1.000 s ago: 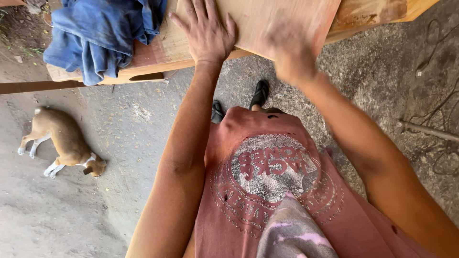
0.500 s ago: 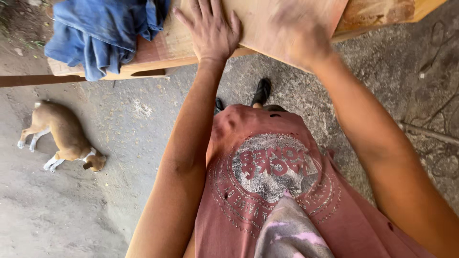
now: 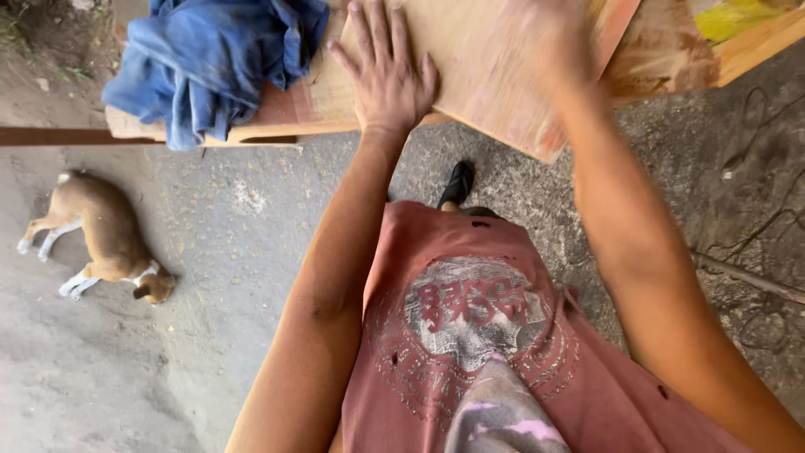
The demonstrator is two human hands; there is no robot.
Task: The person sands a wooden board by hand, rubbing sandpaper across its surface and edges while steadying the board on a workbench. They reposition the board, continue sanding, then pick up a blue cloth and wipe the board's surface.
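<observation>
Left hand (image 3: 387, 80) fingers spread flat on wooden board (image 3: 495, 75), right hand (image 3: 549, 42) blurred, grip unclear

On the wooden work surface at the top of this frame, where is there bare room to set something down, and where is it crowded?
Bare wood shows between the blue cloth and the left hand, and on the bench right of the plywood board, beside a yellow patch. Crowded: the cloth covers the left end; the left hand lies flat on the board, and the blurred right hand is over it.
</observation>
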